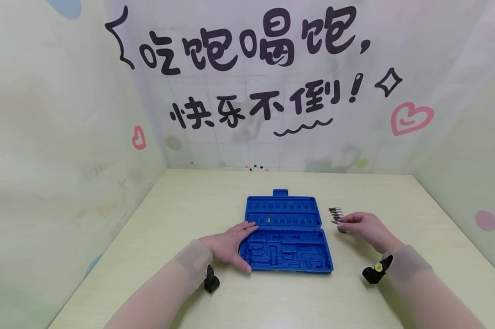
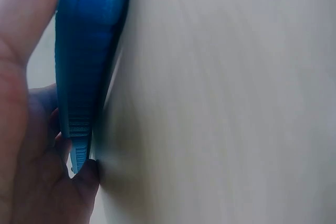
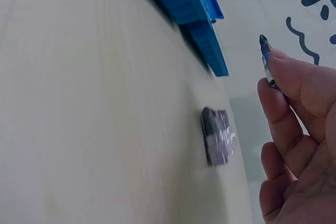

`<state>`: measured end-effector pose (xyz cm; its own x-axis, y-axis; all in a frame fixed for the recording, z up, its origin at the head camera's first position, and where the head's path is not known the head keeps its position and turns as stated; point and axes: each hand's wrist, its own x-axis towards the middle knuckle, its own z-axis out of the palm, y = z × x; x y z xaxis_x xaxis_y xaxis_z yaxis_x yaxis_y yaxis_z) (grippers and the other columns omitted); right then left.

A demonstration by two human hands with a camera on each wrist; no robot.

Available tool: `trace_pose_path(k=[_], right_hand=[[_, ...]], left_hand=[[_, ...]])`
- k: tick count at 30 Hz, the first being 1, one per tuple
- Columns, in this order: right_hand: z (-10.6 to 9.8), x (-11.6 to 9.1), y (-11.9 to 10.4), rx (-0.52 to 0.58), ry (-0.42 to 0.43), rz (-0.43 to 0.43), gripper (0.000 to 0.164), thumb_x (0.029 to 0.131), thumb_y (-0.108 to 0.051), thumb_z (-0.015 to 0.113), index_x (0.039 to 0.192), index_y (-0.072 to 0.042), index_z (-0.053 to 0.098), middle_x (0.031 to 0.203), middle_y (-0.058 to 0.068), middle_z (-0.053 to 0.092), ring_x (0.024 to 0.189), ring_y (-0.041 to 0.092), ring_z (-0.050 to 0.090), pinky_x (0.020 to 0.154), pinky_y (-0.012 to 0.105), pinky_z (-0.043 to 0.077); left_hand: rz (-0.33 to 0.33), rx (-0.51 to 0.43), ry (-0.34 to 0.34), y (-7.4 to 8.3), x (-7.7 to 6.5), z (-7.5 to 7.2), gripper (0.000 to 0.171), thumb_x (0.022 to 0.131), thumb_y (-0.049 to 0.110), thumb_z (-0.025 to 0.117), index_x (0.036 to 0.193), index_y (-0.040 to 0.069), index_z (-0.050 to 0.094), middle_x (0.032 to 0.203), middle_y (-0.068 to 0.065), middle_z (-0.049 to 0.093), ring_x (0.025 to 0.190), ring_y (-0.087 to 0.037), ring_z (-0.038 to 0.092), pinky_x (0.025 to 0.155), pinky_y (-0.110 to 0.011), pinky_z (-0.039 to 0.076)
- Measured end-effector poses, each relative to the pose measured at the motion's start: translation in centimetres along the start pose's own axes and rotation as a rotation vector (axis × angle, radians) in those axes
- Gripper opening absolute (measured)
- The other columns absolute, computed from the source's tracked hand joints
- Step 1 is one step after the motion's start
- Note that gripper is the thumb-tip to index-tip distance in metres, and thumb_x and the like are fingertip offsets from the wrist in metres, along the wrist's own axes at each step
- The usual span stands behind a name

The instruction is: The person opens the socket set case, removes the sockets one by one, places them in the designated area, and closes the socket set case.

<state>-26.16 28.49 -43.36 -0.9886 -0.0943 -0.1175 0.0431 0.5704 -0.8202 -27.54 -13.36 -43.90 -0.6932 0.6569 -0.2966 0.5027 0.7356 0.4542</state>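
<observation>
A blue plastic bit case (image 1: 286, 262) lies unfolded on the table, its moulded slots facing up. One small metal bit (image 1: 268, 219) stands in the upper half. My left hand (image 1: 229, 244) rests along the case's left side, thumb by the front corner and fingers reaching over near the hinge. The left wrist view shows the case's side wall (image 2: 84, 72) between thumb and fingers. Right of the case, my right hand (image 1: 364, 228) pinches a pointed screwdriver bit (image 3: 266, 60) between thumb and forefinger. Below it lies a row of several metal bits (image 3: 218, 136), partly hidden by that hand in the head view.
The pale wooden table (image 1: 181, 201) meets a printed wall cloth (image 1: 247, 151) at the back, with cloth at both sides too. A latch tab (image 1: 280, 193) sticks out from the case's far edge. Black wrist cameras (image 1: 211, 279) hang under both wrists.
</observation>
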Motion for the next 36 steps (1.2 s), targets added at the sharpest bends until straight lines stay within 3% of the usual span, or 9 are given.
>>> trace_pose_path(k=[6,15,28,36], right_hand=[[-0.7,-0.9,1.3,-0.073,0.001,0.026,0.037,0.085,-0.033,0.074,0.107,-0.004,0.070,0.112,0.010,0.064,0.099,0.025,0.050,0.079,0.034,0.038],[-0.8,-1.5,2.2,-0.105,-0.011,0.066,0.033,0.083,-0.030,0.076,0.104,-0.005,0.071,0.097,0.005,0.064,0.085,0.022,0.049,0.070,0.030,0.040],[-0.3,-1.1,2.8,-0.175,0.017,-0.019,0.022,0.084,-0.022,0.076,0.097,-0.005,0.072,0.089,0.002,0.066,0.081,0.018,0.052,0.072,0.031,0.043],[-0.5,-1.1,2.6,-0.164,0.005,-0.003,0.025,0.083,-0.022,0.077,0.099,-0.005,0.070,0.093,0.005,0.064,0.085,0.022,0.051,0.074,0.033,0.042]], left_hand=[[0.002,0.002,0.002,-0.1,0.1,0.1,0.116,0.066,0.064,0.077,0.156,0.026,0.014,0.161,0.007,0.004,0.147,-0.020,0.004,0.113,-0.049,0.023],[-0.011,-0.003,-0.010,0.1,0.0,-0.2,0.116,0.066,0.064,0.077,0.156,0.026,0.014,0.161,0.007,0.004,0.147,-0.019,0.003,0.114,-0.048,0.021],[-0.017,-0.002,-0.014,0.2,-0.1,-0.2,0.115,0.067,0.064,0.077,0.156,0.026,0.014,0.161,0.007,0.004,0.147,-0.020,0.003,0.113,-0.050,0.022],[-0.015,-0.004,-0.012,0.2,-0.1,-0.2,0.116,0.067,0.064,0.077,0.156,0.027,0.013,0.161,0.008,0.004,0.147,-0.019,0.004,0.113,-0.050,0.022]])
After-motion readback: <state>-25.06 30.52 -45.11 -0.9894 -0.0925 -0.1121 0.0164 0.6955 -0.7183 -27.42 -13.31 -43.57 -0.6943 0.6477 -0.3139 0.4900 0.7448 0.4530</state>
